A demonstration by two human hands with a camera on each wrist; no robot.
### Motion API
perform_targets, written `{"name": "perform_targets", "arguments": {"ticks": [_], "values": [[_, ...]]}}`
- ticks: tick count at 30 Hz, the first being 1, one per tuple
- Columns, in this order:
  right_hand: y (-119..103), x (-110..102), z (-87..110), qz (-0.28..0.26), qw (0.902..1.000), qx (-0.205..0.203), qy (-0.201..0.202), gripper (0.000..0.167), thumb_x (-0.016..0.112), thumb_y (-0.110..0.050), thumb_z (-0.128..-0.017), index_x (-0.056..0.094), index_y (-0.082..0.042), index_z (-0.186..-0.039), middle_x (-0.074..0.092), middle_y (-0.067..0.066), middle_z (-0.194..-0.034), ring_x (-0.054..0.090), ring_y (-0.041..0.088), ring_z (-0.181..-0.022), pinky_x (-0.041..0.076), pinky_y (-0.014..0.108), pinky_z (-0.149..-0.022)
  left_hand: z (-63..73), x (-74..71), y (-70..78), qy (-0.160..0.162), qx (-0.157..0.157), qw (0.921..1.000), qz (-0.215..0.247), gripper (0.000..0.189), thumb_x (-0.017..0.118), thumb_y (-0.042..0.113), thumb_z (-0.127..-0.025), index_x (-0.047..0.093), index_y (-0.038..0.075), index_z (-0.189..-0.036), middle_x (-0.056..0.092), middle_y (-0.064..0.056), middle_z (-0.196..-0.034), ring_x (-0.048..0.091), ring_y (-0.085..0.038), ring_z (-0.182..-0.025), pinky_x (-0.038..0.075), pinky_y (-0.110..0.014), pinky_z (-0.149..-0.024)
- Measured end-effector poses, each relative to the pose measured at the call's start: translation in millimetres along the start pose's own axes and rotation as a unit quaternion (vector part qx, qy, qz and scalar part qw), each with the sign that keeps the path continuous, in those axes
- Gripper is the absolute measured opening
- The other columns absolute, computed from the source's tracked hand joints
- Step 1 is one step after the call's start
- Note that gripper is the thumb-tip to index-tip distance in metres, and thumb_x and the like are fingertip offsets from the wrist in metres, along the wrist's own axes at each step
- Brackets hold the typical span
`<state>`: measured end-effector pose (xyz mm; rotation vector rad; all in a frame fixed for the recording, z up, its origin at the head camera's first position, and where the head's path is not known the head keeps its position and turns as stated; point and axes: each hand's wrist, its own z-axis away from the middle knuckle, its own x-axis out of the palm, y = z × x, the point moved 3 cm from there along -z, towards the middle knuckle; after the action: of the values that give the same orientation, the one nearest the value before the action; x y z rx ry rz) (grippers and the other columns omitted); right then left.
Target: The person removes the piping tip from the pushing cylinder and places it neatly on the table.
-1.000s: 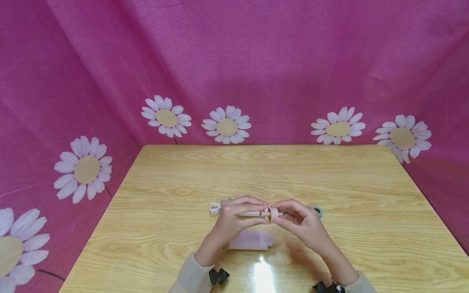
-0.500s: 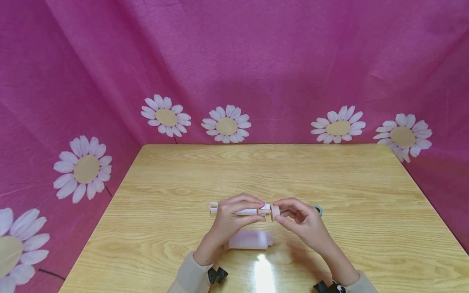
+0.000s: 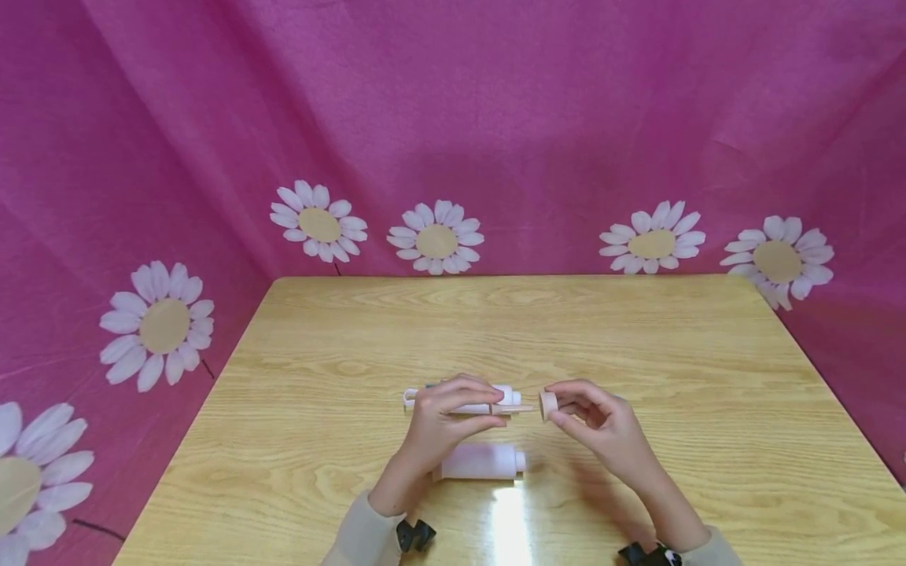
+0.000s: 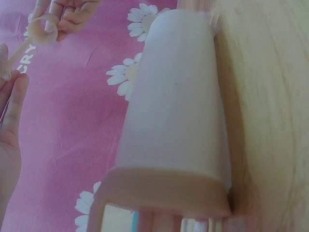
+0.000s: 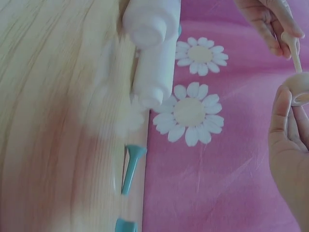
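My left hand (image 3: 453, 413) pinches a slim beige stick (image 3: 511, 409) that points right, its wider end at my fingertips. In my right hand (image 3: 598, 424), thumb and fingers grip a round beige cap (image 3: 548, 406), whose hollow side faces the stick's tip. A small gap separates stick and cap in the head view. The right wrist view also has the cap (image 5: 298, 88) above my right fingers, with the stick (image 5: 293, 50) coming down towards it. Below my hands a pale pink bottle (image 3: 481, 462) lies on its side.
A second white bottle (image 3: 506, 393) with a loop at its left end lies partly behind my left hand. Teal pieces, one funnel-like (image 5: 131, 166), lie on the wooden table (image 3: 340, 338). A pink flowered cloth (image 3: 524, 118) hangs around the table.
My right hand has moved right with the cap, and my left hand slightly left with the stick. The cap, around the stick earlier, has come off its tip.
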<state>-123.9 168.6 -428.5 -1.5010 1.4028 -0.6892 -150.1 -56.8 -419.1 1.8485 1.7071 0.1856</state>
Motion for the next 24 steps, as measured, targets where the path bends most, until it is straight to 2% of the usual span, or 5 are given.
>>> {"name": "perform_targets", "arguments": {"ticks": [6, 14, 24], "values": [[0.7, -13.1, 7.2, 0.021, 0.9997, -0.001, 0.015, 0.029, 0.064, 0.01, -0.087, 0.061, 0.007, -0.116, 0.068, -0.011, -0.106, 0.064, 0.003, -0.092, 0.055, 0.016, -0.08, 0.8, 7.2, 2.7, -0.004, 0.011, 0.9999, -0.006, 0.029, 0.084, -0.005, -0.064, 0.074, -0.004, -0.091, 0.075, -0.015, -0.087, 0.071, -0.023, -0.085, 0.059, -0.025, -0.08], [6.1, -26.1, 19.0, 0.062, 0.9977, 0.005, 0.025, 0.03, 0.067, 0.008, -0.085, 0.063, 0.004, -0.115, 0.068, -0.01, -0.102, 0.064, 0.003, -0.09, 0.055, 0.017, -0.079, 4.7, 17.7, 5.7, -0.013, -0.026, 0.9996, -0.002, 0.025, 0.084, 0.0, -0.07, 0.075, 0.0, -0.093, 0.076, -0.012, -0.09, 0.071, -0.019, -0.088, 0.058, -0.026, -0.083], [11.1, -41.0, 30.9, 0.109, 0.9934, -0.006, 0.036, 0.03, 0.07, 0.011, -0.081, 0.066, 0.001, -0.11, 0.067, -0.009, -0.095, 0.063, -0.001, -0.086, 0.055, 0.015, -0.075, 9.5, 31.4, 5.8, -0.019, -0.013, 0.9997, -0.001, 0.03, 0.085, -0.002, -0.064, 0.073, -0.002, -0.092, 0.075, -0.015, -0.09, 0.072, -0.023, -0.084, 0.058, -0.024, -0.082]]}}
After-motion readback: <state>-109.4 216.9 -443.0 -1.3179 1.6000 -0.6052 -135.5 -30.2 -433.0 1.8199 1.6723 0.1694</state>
